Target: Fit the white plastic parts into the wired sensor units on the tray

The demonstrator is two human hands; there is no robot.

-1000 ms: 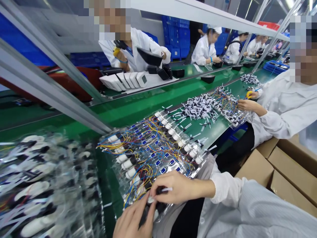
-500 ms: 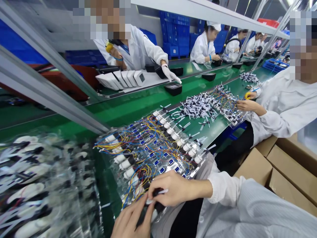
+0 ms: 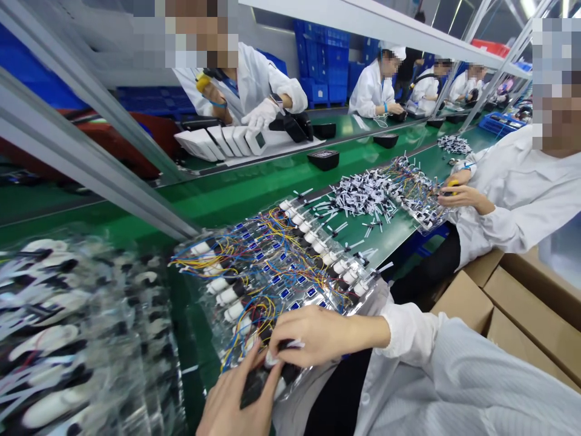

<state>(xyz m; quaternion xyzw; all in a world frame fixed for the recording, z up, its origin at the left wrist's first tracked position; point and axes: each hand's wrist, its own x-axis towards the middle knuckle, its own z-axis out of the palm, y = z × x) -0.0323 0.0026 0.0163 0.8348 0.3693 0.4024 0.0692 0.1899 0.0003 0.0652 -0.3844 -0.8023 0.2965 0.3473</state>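
A clear plastic tray (image 3: 329,301) holds rows of white cylindrical parts (image 3: 235,312) with coloured wires (image 3: 272,303) and small blue-screened modules (image 3: 284,293). At its near corner my right hand (image 3: 313,336) is closed in a pinch on a small black piece with a white strip (image 3: 296,343). My left hand (image 3: 240,387) meets it from below, thumb and forefinger on either side of one white cylindrical part with a dark end. The fingertips of both hands touch or nearly touch there, partly hiding the part.
Stacked clear trays of white parts (image 3: 49,345) lie at left. A pile of black-and-white strips (image 3: 363,194) lies beyond the tray. A co-worker (image 3: 512,188) handles wired parts at right, beside cardboard boxes (image 3: 463,303). Across the green bench, another person (image 3: 254,85) stands by white devices (image 3: 222,142).
My hands stay at the same corner, with the right fingers shifted slightly over the part. Across the bench, the gloved hand has drawn back from the black case to the white devices.
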